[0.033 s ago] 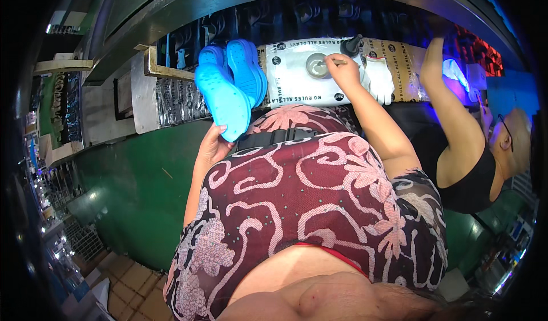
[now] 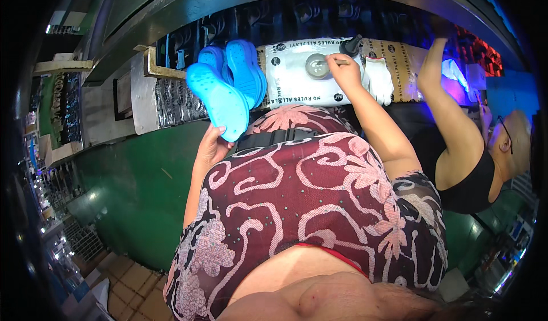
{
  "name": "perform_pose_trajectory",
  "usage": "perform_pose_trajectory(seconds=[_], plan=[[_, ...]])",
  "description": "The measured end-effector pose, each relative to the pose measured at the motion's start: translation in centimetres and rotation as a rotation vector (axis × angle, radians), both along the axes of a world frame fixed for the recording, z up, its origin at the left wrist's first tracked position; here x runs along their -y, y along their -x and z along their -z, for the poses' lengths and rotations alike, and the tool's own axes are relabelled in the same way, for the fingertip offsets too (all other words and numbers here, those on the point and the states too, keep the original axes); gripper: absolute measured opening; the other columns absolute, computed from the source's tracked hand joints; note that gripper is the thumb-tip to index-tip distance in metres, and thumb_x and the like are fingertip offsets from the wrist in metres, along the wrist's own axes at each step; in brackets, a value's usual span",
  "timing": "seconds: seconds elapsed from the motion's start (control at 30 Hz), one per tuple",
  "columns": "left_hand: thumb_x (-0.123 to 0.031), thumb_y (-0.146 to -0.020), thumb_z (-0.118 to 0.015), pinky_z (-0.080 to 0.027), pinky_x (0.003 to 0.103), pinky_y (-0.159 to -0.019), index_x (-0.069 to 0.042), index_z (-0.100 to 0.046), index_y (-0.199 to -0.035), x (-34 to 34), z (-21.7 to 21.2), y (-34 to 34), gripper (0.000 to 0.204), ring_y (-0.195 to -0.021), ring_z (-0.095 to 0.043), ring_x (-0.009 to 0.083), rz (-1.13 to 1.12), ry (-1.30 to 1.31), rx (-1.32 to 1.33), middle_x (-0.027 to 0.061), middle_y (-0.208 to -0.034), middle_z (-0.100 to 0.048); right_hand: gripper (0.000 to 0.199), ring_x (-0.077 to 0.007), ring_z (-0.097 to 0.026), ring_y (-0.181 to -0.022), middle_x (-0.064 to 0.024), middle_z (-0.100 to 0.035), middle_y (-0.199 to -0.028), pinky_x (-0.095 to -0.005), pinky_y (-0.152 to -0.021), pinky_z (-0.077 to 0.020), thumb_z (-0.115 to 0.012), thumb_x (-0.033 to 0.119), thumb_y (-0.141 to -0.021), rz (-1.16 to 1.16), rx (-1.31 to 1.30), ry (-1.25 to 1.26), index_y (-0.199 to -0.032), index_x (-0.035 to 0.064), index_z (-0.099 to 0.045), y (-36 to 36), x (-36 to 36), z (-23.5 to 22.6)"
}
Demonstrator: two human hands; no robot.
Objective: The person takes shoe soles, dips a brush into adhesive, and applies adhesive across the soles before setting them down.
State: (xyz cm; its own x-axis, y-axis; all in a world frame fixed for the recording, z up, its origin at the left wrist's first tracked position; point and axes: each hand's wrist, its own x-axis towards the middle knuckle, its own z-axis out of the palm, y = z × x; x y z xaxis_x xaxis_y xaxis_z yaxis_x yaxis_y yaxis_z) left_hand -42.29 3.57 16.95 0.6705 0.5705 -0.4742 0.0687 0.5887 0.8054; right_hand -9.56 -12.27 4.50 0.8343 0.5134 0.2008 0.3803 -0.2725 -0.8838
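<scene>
My left hand [image 2: 214, 144] is closed on the near end of a bright blue shoe sole [image 2: 221, 101], thumb on its top face. The sole is tilted, with small holes dotting its far part. Behind it, more blue soles [image 2: 244, 69] lie stacked on the bench, partly covered by the held one. My right hand [image 2: 347, 71] pinches a thin, light handle [image 2: 341, 62] at the rim of a small round bowl [image 2: 317, 65]. What is on the handle's end cannot be made out. The bowl stands on a white plastic-wrapped surface [image 2: 291, 89].
A dark bottle [image 2: 353, 45] stands behind my right hand, and a white glove [image 2: 378, 81] lies beside it. To the right a co-worker [image 2: 465, 167] reaches over the bench. A metal beam [image 2: 274, 9] crosses the far side; a wooden bar [image 2: 162, 69] juts out at left.
The far end of the held sole has swung a little to the left, and its top face shows more broadly. My right hand stays by the bowl, with the light handle now showing more clearly.
</scene>
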Motion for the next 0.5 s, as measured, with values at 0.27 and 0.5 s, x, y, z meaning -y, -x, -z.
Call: perform_pose_trajectory(seconds=[0.27, 0.5], plan=[[-0.008, -0.083, -0.051, -0.053, 0.025, -0.053, -0.001, -0.028, -0.122, -0.5, 0.1, -4.1, 0.047, -0.071, -0.062, 0.02, 0.0, -0.465, 0.009, 0.0177, -0.104, -0.053, 0.023, -0.0131, -0.058, -0.07, -0.0057, -0.065, -0.078, -0.0257, -0.064, -0.0447, -0.058, 0.024, -0.086, -0.012, -0.055, -0.094, -0.086, 0.0034, -0.067, 0.6, 1.0, 1.2], [-0.007, -0.078, -0.056, -0.052, 0.03, -0.065, 0.003, -0.034, -0.12, -0.6, -1.4, -9.1, 0.048, -0.076, -0.062, 0.0198, 0.015, -0.838, 0.019, 0.0165, -0.096, -0.059, 0.033, -0.0144, -0.056, -0.066, -0.0094, -0.061, -0.077, -0.0257, -0.062, -0.0471, -0.048, 0.026, -0.092, -0.002, -0.39, -0.349, -0.089, -0.0028, -0.064, 3.2, 3.2, -8.6]])
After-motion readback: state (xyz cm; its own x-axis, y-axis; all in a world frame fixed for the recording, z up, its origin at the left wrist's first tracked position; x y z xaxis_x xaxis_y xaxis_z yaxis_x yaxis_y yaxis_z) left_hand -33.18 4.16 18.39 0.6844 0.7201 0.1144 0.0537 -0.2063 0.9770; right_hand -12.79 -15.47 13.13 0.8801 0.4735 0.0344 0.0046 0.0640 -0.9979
